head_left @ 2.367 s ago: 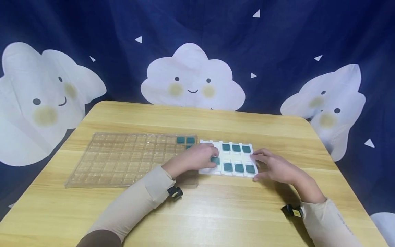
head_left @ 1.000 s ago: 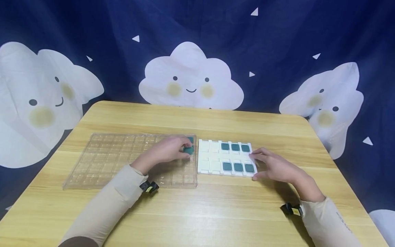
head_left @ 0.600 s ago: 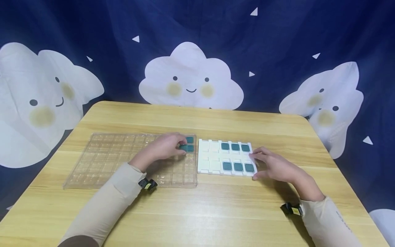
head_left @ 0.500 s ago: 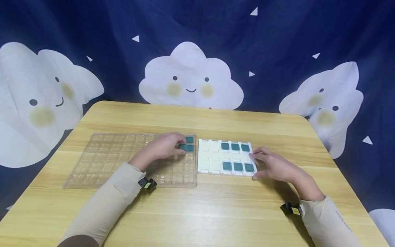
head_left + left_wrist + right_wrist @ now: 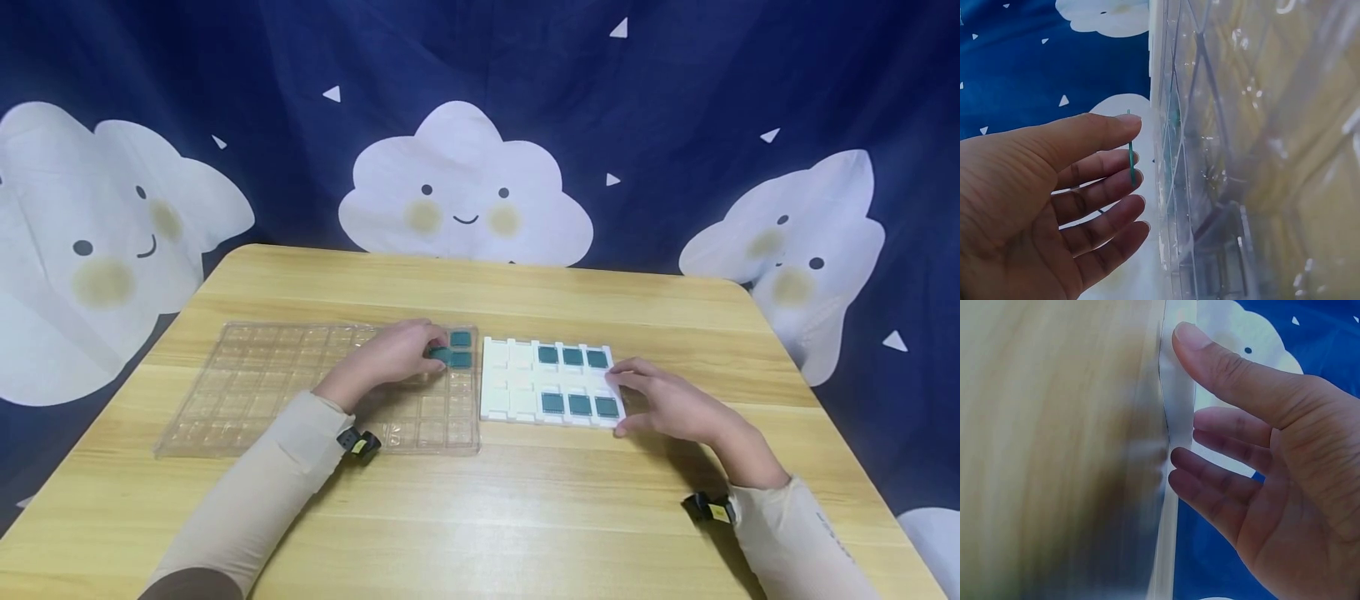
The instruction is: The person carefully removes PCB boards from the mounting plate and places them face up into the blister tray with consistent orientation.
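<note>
In the head view my left hand (image 5: 393, 354) pinches a small green chip (image 5: 439, 356) between thumb and fingers, at the right end of the clear plastic tray (image 5: 300, 392). The left wrist view shows this chip (image 5: 1132, 164) edge-on, with the thumb on one side. Right beside it, two green chips (image 5: 461, 339) sit in the tray's last column. My fingers partly cover the pockets behind. A white tray (image 5: 498, 379) stands to the right, holding several green chips (image 5: 572, 356) in two rows. My right hand (image 5: 675, 406) rests at its right edge, thumb by the near corner, fingers loosely extended.
Both trays lie side by side on a wooden table (image 5: 480, 517), separated by a narrow gap. A dark blue curtain (image 5: 480, 50) with white clouds hangs behind the table's far edge. Both wrists wear small black cameras (image 5: 360, 443).
My left hand took a chip from the white tray's near row and carried it left to the clear tray. It then slid slightly further left, uncovering a seated chip. My right hand stays put.
</note>
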`<state>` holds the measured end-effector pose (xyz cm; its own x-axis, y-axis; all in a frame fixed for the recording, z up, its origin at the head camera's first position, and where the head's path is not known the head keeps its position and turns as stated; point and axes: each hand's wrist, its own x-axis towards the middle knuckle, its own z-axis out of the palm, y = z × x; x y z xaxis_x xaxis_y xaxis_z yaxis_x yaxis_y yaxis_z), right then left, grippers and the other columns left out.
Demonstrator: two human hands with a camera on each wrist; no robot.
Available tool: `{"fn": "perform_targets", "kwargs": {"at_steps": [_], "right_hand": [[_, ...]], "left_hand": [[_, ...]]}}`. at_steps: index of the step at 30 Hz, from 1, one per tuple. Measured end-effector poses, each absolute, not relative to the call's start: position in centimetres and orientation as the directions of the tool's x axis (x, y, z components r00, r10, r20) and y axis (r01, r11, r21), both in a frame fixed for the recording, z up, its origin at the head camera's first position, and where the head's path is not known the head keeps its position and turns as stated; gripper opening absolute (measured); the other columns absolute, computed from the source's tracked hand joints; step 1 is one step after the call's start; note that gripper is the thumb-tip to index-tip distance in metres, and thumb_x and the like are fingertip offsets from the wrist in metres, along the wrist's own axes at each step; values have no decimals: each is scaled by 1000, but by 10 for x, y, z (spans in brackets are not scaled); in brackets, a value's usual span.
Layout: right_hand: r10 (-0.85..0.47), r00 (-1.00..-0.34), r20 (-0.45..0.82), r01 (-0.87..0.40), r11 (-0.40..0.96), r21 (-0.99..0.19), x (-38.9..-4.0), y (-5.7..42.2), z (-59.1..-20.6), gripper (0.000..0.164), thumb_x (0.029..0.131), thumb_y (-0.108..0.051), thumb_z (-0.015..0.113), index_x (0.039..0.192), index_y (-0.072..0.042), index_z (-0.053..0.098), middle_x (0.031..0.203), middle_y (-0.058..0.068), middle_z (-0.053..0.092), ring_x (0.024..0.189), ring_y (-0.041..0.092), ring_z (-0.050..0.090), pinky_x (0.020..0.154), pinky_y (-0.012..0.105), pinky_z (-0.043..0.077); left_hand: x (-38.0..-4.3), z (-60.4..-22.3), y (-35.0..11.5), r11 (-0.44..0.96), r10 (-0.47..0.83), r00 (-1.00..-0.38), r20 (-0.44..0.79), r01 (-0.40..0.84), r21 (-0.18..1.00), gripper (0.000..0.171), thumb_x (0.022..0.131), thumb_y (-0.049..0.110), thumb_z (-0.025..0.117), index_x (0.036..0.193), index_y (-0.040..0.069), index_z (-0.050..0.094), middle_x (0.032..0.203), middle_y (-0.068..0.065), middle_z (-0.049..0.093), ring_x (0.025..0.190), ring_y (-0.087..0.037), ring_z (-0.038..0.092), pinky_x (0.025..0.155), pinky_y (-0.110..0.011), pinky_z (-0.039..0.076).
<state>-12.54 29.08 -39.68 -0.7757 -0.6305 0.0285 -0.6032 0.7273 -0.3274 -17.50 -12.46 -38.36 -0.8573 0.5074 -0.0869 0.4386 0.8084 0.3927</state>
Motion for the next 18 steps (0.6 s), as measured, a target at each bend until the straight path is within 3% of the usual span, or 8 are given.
{"fn": "perform_targets", "kwargs": {"at_steps": [6, 18], "right_hand": [[-620, -785, -5, -582, 740, -337, -125, 290, -395, 77, 73, -36, 86, 133, 2, 57, 138, 16, 53, 128, 39, 46, 105, 54, 38], [-610, -792, -25, -569, 753, -330, -125, 288, -394, 76, 73, -33, 86, 133, 3, 56, 137, 15, 53, 127, 38, 47, 105, 53, 39]], "left_hand": [[-176, -385, -126, 811, 518, -852, -77, 461, 359, 32, 87, 24, 74, 116, 10, 67, 101, -3, 62, 86, -17, 56, 83, -38, 51], [-178, -390, -128, 818, 527, -846, -83, 477, 321, 37, 88, 24, 73, 119, 6, 67, 105, -6, 62, 94, -22, 59, 90, -40, 50]]}}
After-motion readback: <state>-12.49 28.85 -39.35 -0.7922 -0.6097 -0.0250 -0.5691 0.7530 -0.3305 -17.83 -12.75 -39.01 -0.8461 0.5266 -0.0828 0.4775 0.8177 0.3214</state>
